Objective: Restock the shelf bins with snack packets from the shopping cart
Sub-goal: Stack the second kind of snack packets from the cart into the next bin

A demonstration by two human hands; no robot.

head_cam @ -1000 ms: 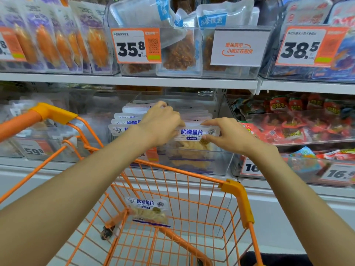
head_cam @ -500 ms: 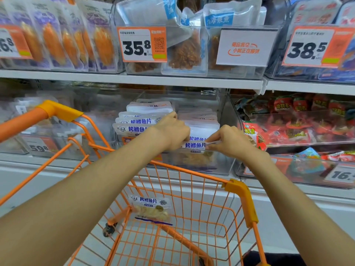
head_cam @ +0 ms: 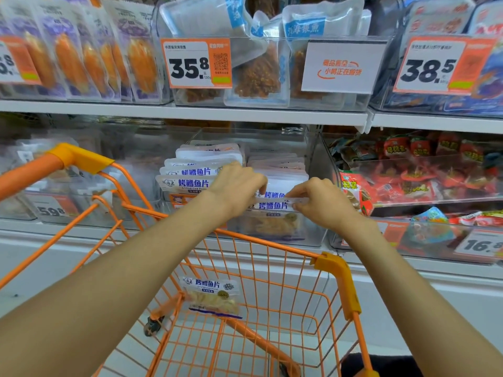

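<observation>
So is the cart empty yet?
Not empty. One cod-fillet packet still lies in the orange cart; both hands are up at the shelf bin.

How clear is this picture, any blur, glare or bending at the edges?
Head view: wide-angle bending curves the white shelf edge and stretches the forearms; the 35.8 price tag and the packet in the orange cart read sharp; bins at far left look hazy; soft glare on the clear bin front; lighting even.
</observation>
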